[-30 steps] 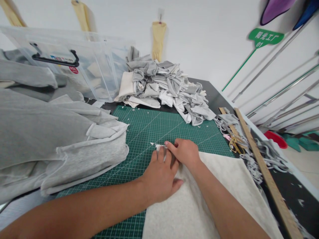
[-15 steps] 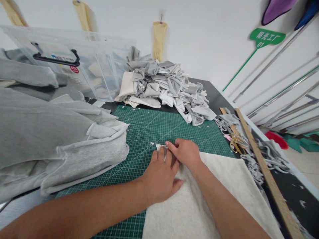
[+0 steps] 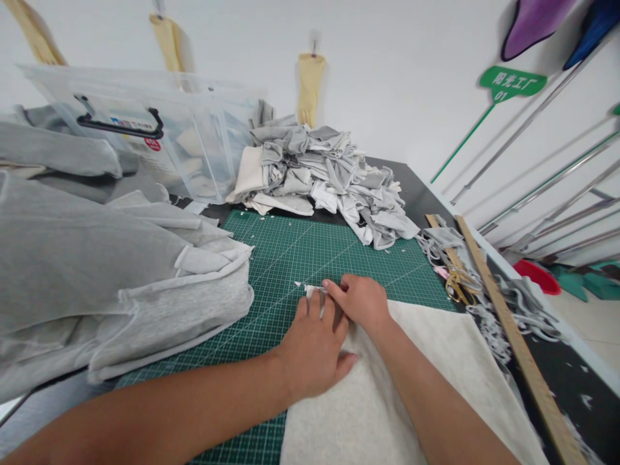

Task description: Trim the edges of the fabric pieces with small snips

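A cream fleece fabric piece (image 3: 436, 361) lies flat on the green cutting mat (image 3: 300, 252), its far corner pointing away from me. My left hand (image 3: 312, 345) presses flat on the fabric just behind that corner, fingers spread. My right hand (image 3: 358, 300) rests on the same corner, fingertips pinching the fabric's edge at the tip. Both forearms reach in from the bottom of the view.
Folded grey fabric (image 3: 97, 271) is stacked at the left. A heap of grey and white cut pieces (image 3: 324, 174) sits at the back, beside a clear plastic bin (image 3: 145, 142). Gold scissors (image 3: 458, 284), a long wooden ruler (image 3: 513, 342) and fabric strips lie at the right.
Both hands stay on the fabric corner. The view has shifted slightly; nothing else has moved.
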Demonstrator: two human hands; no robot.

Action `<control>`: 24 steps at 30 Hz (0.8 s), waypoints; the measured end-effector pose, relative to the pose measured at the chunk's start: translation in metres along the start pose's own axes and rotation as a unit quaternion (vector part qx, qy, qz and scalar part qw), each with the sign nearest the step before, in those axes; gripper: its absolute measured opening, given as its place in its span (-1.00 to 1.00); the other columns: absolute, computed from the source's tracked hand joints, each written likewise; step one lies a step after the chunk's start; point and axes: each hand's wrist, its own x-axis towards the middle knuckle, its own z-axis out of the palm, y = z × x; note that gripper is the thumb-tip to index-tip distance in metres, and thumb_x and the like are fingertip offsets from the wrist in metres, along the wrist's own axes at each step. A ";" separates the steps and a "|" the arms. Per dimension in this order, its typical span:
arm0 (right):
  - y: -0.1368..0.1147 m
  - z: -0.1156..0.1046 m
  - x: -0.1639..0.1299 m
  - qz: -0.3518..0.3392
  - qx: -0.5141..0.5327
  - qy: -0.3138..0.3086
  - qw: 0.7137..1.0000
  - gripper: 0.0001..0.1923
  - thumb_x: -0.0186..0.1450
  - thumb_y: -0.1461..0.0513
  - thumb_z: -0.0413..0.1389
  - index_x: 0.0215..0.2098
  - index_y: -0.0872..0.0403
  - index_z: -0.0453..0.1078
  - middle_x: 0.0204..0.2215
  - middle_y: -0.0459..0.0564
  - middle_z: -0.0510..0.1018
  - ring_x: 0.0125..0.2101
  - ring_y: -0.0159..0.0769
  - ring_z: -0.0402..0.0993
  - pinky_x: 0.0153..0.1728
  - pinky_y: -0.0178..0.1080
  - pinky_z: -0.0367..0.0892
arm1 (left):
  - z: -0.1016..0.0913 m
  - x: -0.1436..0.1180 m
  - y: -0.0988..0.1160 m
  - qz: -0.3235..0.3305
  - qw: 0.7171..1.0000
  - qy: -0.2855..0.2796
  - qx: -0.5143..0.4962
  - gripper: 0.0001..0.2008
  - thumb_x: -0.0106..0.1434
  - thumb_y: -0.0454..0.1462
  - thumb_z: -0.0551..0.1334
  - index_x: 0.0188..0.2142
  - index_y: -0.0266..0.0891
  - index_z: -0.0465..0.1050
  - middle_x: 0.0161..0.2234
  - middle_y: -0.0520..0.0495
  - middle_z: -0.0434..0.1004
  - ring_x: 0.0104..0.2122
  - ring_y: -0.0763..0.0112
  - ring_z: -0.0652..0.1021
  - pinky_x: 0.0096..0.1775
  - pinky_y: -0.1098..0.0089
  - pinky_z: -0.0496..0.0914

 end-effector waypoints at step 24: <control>0.001 -0.009 0.009 -0.024 0.004 -0.066 0.998 -0.33 0.27 -0.23 -0.22 -0.54 0.05 0.42 -0.53 0.00 0.53 -0.49 -0.30 0.41 -0.54 -0.29 0.02 | -0.004 -0.001 -0.002 -0.006 1.000 0.012 -0.008 -0.30 0.28 0.11 -0.05 0.24 -0.31 0.08 0.22 -0.44 0.05 0.19 -0.31 0.09 0.09 -0.16 0.03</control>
